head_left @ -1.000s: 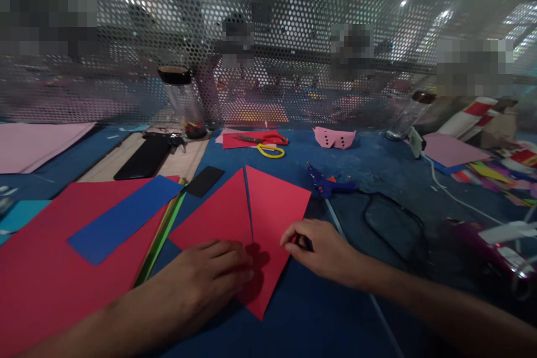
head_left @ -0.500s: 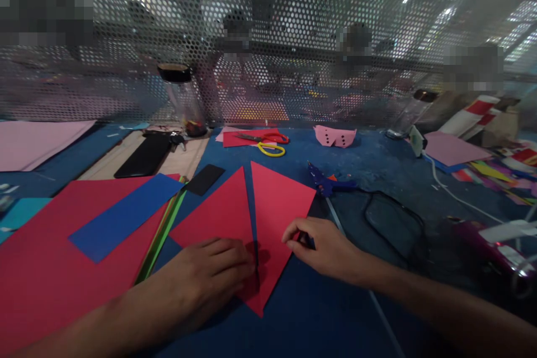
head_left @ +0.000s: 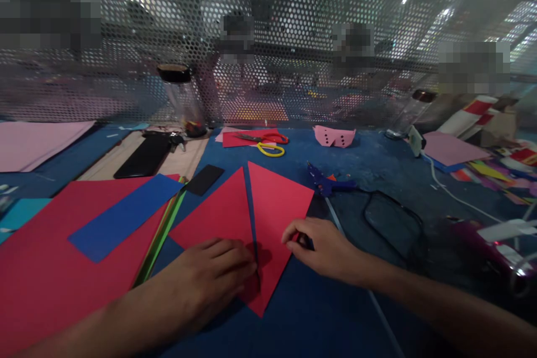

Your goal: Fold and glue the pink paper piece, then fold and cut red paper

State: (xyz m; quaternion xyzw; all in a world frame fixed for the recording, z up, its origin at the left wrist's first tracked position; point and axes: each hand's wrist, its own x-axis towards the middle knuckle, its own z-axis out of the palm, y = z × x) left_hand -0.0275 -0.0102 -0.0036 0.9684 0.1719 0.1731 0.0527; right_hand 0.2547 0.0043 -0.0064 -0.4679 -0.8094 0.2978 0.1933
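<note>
Two red paper triangles lie side by side on the blue table: a left red triangle point(head_left: 218, 218) and a right red triangle point(head_left: 277, 212), with a thin gap between them. My left hand point(head_left: 213, 271) lies flat with fingers stretched on the left triangle's lower corner, by the gap. My right hand point(head_left: 325, 249) pinches the right edge of the right triangle between thumb and fingers.
A big red sheet point(head_left: 50, 268) with a blue strip point(head_left: 123, 215) lies left, green strips point(head_left: 161, 235) at its edge. Farther back are a black phone point(head_left: 145, 156), scissors point(head_left: 264, 142), a pink folded piece point(head_left: 333, 137) and a blue glue gun point(head_left: 329, 182) with cable. A perforated metal screen point(head_left: 268, 39) closes the back.
The right triangle shifted slightly away, opening and then narrowing the gap. Both hands stayed almost where they were.
</note>
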